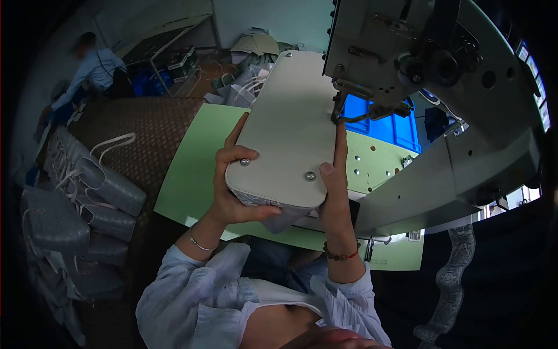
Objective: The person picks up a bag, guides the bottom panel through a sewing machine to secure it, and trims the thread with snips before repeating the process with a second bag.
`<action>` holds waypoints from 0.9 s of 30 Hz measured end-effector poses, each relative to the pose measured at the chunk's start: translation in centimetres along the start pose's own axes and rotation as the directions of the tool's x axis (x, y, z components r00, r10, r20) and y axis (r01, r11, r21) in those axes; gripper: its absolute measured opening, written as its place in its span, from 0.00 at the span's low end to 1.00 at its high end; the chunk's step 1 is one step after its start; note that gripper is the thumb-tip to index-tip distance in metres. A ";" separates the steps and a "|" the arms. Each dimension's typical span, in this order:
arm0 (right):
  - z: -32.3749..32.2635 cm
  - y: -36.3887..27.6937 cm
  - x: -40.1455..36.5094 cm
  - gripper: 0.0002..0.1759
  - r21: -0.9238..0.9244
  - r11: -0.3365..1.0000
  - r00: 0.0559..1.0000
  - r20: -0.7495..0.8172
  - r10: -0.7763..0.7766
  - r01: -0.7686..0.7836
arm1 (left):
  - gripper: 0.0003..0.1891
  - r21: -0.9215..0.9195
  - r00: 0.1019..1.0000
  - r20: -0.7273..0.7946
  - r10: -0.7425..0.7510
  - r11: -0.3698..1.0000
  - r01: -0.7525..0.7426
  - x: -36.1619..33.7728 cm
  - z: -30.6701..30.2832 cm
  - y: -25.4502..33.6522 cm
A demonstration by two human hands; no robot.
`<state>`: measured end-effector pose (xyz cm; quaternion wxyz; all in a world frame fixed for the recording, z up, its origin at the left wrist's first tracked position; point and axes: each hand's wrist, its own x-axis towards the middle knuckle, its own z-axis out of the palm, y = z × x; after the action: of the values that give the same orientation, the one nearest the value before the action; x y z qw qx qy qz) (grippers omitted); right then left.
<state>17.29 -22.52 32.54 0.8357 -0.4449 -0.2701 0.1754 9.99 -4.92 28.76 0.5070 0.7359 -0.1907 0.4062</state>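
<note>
A white bag base panel with metal studs near its corners is held up in front of me, its far side under the head of a grey industrial sewing machine. My left hand grips the panel's near left corner, thumb underneath and fingers on top. My right hand holds the near right edge, with the index finger stretched up along the panel's side toward the presser foot. A grey patterned bag body hangs below the panel between my hands.
A light green table top lies under the work. A row of grey patterned bags with white straps stands at the left. A blue crate sits behind the machine. A person in a blue shirt works at the far left.
</note>
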 end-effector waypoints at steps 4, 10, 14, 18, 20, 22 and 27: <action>-0.7 0.2 0.1 0.52 -0.282 0.948 0.981 0.167 -0.100 0.145 | 0.47 -0.040 0.997 -0.021 -0.075 0.996 0.074 0.2 0.2 -0.3; 0.1 0.7 0.2 0.52 -0.258 0.949 0.983 0.088 -0.162 0.180 | 0.46 -0.013 0.998 -0.028 -0.062 0.998 0.062 1.4 0.2 -1.2; 0.6 1.2 0.7 0.52 -0.233 0.953 0.981 0.033 -0.191 0.194 | 0.46 -0.103 0.996 -0.030 -0.089 0.991 0.086 2.1 0.5 -1.6; 1.0 1.7 1.5 0.55 -0.323 0.931 0.978 -0.059 -0.200 0.171 | 0.46 -0.095 0.994 -0.080 -0.072 0.993 0.065 2.7 0.9 -2.4; 1.0 2.1 2.1 0.56 -0.347 0.923 0.976 -0.078 -0.204 0.166 | 0.46 -0.098 0.991 -0.079 -0.105 0.991 0.097 2.7 0.8 -2.7; 1.1 2.4 2.6 0.57 -0.380 0.896 0.950 -0.111 -0.291 0.230 | 0.46 -0.097 0.988 -0.078 -0.135 0.987 0.127 3.0 0.8 -3.0; 0.4 3.5 4.1 0.55 -0.370 0.884 0.933 -0.101 -0.345 0.286 | 0.45 -0.136 0.986 -0.057 -0.159 0.979 0.150 3.9 0.9 -3.4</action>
<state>20.11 -18.18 30.98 0.7801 -0.5488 -0.2960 -0.0513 15.03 -3.83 29.67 0.5905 0.6994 -0.1417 0.3769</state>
